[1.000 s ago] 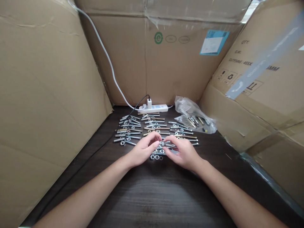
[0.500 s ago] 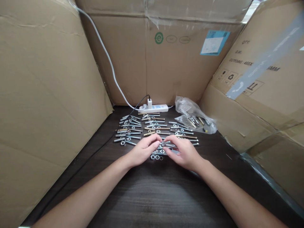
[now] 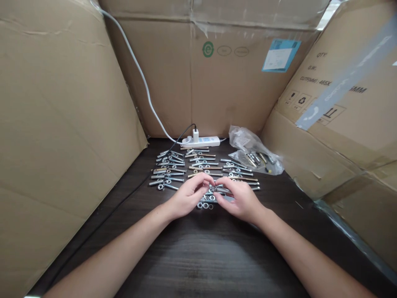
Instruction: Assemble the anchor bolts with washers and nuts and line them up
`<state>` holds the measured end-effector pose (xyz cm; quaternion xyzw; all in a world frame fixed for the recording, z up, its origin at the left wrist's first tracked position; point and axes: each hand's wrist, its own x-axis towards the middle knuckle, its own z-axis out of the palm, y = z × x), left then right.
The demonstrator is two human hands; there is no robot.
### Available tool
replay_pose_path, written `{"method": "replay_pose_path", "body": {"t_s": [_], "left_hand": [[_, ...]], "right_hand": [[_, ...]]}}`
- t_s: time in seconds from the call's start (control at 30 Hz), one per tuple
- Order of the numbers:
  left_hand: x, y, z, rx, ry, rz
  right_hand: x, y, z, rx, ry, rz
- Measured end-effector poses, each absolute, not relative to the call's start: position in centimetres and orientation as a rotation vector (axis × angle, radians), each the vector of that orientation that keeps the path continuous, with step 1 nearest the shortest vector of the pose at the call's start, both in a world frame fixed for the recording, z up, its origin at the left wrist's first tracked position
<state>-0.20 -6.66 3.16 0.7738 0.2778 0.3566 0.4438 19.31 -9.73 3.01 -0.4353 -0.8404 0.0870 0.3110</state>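
Observation:
Near the front of the laid-out hardware, my right hand point(image 3: 240, 198) pinches a metal anchor bolt point(image 3: 222, 190) between thumb and fingers, its end pointing left. My left hand point(image 3: 188, 198) is curled close at that end, its index fingertip by the right one. Whatever lies in the left fingers is too small and hidden to name. Just below the hands lie loose washers and nuts point(image 3: 205, 205). Rows of bolts with sleeves, nuts and washers point(image 3: 203, 159) spread over the dark table behind, partly covered by my fingers.
A clear plastic bag point(image 3: 252, 151) with more metal parts lies at the back right. A white power strip point(image 3: 201, 142) with a plugged-in charger stands at the back. A black cable point(image 3: 124, 201) runs along the left. Cardboard walls point(image 3: 198, 91) enclose three sides of the table.
My left index finger has shifted slightly right and up, over the bolt's end toward my right fingertips. My right hand stays nearly still with the bolt.

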Motion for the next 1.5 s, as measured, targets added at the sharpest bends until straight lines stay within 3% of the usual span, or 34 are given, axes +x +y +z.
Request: {"method": "replay_pose_path", "body": {"t_s": [0.43, 0.8, 1.3, 1.5], "left_hand": [[-0.46, -6.50, 2.90, 1.981, 0.713, 0.723], [-0.21, -6.81, 2.90, 1.946, 0.707, 0.896], [-0.40, -6.64, 3.04, 1.924, 0.731, 0.700], [-0.13, -6.98, 3.11, 1.918, 0.716, 0.898]], "right_hand": [[19.24, -9.60, 2.86, -1.089, -2.184, 0.180], [19.28, -9.49, 2.49, -1.043, -2.163, 0.126], [19.10, -9.68, 2.78, -1.056, -2.160, 0.136], [19.13, -9.50, 2.52, -1.033, -2.148, 0.087]]}}
